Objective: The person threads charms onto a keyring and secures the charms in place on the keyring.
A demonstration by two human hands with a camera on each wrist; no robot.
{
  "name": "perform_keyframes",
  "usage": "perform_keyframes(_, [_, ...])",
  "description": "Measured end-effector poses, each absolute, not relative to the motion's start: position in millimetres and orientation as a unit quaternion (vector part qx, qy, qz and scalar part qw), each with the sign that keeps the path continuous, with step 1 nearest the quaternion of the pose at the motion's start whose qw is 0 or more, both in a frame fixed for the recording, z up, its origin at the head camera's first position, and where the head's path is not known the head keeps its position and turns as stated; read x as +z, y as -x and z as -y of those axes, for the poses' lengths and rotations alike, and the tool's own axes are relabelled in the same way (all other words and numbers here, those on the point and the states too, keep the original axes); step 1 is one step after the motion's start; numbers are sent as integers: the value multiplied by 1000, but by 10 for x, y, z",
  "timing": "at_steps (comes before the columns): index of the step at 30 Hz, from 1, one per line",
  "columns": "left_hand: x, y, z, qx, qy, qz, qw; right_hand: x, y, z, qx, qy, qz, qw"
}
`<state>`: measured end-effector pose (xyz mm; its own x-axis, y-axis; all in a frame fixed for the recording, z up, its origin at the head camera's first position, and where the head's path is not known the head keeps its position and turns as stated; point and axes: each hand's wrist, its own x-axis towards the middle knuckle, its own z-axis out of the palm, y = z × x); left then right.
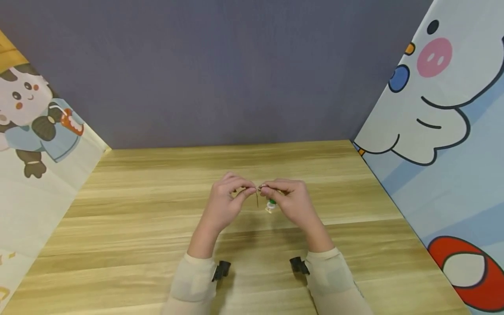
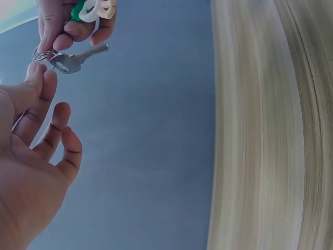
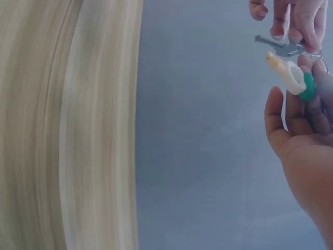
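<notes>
Both hands meet above the wooden table around a metal key ring [image 2: 43,55]. My left hand [image 1: 225,199] pinches the ring between thumb and index finger; its other fingers are loosely bent in the left wrist view. From the ring hangs a silver key [image 2: 70,63], its blade pointing away from the left fingertips. On the other side, my right hand [image 1: 292,199] pinches the ring with thumb and fingertips. A green, white and cream charm [image 3: 296,78] dangles beside the right fingers. How the key sits on the ring is partly hidden by the fingertips.
The wooden table [image 1: 130,227] spreads under both hands. A dark grey panel [image 1: 228,74] stands along its far edge. Cartoon-printed panels rise at the left [image 1: 35,188] and at the right [image 1: 445,192]. Each sleeve carries a small black wrist mount.
</notes>
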<state>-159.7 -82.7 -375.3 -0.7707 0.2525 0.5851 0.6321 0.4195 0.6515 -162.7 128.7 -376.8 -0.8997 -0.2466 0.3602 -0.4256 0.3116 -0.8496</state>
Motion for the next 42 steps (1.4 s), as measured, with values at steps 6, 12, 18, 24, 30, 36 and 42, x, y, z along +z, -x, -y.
perform_keyframes(6, [-3738, 1583, 822, -521, 220, 811, 151, -3780, 1627, -1259, 600, -168, 781, 36])
perform_keyframes(12, [-3761, 1578, 813, -580, 173, 791, 94, -3803, 1643, -1211, 639, -148, 754, 22])
perform_keyframes(18, [-3790, 1594, 762, -645, 155, 745, 68, -3801, 1635, -1179, 683, -129, 719, 8])
perform_keyframes(24, [-3815, 1583, 703, -718, 148, 679, 29, -3827, 1632, -1173, 735, -133, 664, -5])
perform_keyframes(30, [-3814, 1575, 695, -713, 145, 686, 15, -3798, 1632, -1193, 736, -124, 665, -5])
perform_keyframes(36, [-3712, 1547, 768, -561, 175, 809, 27, -3715, 1610, -1254, 622, -116, 774, 35])
perform_keyframes(42, [-3618, 1544, 809, -531, 194, 825, -7, -3632, 1571, -1248, 506, -194, 832, 118])
